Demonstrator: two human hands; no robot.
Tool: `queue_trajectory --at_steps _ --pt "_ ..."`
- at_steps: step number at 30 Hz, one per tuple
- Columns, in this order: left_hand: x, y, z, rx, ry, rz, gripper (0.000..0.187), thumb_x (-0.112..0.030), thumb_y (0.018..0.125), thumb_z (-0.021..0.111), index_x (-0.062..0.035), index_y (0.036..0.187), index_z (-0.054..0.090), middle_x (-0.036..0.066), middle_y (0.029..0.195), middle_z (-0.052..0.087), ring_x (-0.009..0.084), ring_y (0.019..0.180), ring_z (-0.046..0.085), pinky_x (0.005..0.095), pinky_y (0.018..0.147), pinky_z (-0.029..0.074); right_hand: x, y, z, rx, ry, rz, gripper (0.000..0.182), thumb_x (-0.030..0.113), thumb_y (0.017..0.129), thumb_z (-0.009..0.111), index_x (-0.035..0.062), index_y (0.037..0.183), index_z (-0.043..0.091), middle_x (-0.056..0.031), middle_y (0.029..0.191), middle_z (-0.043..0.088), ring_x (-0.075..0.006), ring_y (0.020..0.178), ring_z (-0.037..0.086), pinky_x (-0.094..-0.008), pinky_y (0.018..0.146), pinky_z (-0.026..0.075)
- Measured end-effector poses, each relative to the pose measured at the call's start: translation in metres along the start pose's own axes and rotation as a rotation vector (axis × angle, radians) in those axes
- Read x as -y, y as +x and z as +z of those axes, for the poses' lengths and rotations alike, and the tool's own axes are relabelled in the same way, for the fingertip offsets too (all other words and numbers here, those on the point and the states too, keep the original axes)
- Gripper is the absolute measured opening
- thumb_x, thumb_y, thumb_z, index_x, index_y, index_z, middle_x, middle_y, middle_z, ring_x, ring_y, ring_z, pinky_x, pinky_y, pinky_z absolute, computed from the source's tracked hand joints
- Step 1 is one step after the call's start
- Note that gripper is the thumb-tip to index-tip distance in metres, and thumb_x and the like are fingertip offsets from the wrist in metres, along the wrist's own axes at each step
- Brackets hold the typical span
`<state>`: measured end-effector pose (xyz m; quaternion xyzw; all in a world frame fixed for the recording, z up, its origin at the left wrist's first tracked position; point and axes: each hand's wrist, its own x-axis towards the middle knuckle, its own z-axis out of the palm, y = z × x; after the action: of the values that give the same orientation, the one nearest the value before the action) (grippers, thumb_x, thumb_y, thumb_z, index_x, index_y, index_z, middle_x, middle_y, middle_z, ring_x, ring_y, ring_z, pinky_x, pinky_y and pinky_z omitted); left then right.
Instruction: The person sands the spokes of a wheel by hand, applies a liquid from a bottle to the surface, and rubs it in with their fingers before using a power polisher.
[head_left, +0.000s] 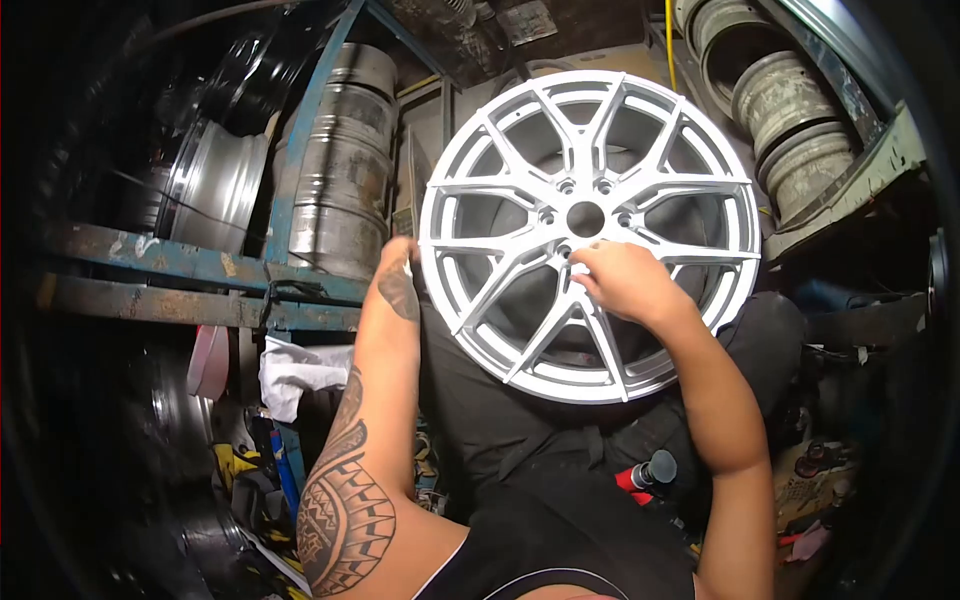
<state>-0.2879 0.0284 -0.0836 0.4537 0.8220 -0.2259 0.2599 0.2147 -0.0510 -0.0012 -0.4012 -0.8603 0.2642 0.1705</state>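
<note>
A silver multi-spoke wheel rim (585, 165) faces up toward me above my lap, its round centre hole in the middle. My right hand (622, 280) is at the hub, just below the centre hole, with its fingers bent together by a lug hole; anything between the fingertips is too small to make out. At the rim's left edge is my left hand (400, 252). It touches or nearly touches the outer lip, and its fingers are hidden.
Worn wheel rims (345, 150) stand stacked behind a blue metal rack (180, 260) on the left. More dirty rims (790, 100) fill the upper right. A white cloth (295, 375) hangs below the rack. A red and black tool (650, 475) lies at the lower right.
</note>
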Motion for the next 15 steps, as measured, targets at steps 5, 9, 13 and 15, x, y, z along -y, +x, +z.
queue_trajectory --at_steps 5,9,13,15 --pt "0.007 -0.029 0.007 0.059 -0.286 -0.078 0.034 -0.035 0.091 0.070 -0.0078 0.110 0.072 0.016 0.094 0.075 0.0314 0.086 0.073 0.0409 0.080 0.059 0.009 0.005 0.005 0.108 -0.018 0.004 0.021 0.026 0.097 0.066 0.0055 0.102 0.067 -0.0140 0.101 0.072 -0.0372 0.093 0.072 -0.0489 0.081 0.058" --pt "0.004 -0.042 -0.002 0.090 -0.720 -0.111 0.031 -0.035 0.091 0.070 -0.0077 0.105 0.072 0.013 0.091 0.076 0.0287 0.079 0.073 0.0396 0.073 0.061 0.001 0.001 0.000 0.098 -0.038 0.031 0.021 0.026 0.097 0.066 0.0059 0.103 0.067 -0.0142 0.100 0.073 -0.0373 0.094 0.072 -0.0492 0.082 0.058" --pt "-0.006 -0.042 -0.020 0.071 -1.430 -0.045 0.029 -0.035 0.092 0.070 -0.0075 0.101 0.072 0.011 0.088 0.076 0.0261 0.073 0.074 0.0383 0.067 0.063 0.004 -0.002 -0.001 0.023 0.002 0.022 0.020 0.026 0.097 0.066 0.0070 0.104 0.067 -0.0134 0.102 0.073 -0.0368 0.095 0.072 -0.0492 0.082 0.058" --pt "-0.002 -0.018 -0.025 -0.009 -1.695 0.100 0.032 -0.036 0.095 0.070 -0.0056 0.105 0.069 0.011 0.089 0.075 0.0242 0.072 0.074 0.0389 0.065 0.064 0.003 -0.004 0.009 -0.038 0.017 -0.018 0.023 0.026 0.097 0.066 0.0069 0.109 0.065 -0.0142 0.100 0.074 -0.0379 0.093 0.072 -0.0495 0.081 0.058"
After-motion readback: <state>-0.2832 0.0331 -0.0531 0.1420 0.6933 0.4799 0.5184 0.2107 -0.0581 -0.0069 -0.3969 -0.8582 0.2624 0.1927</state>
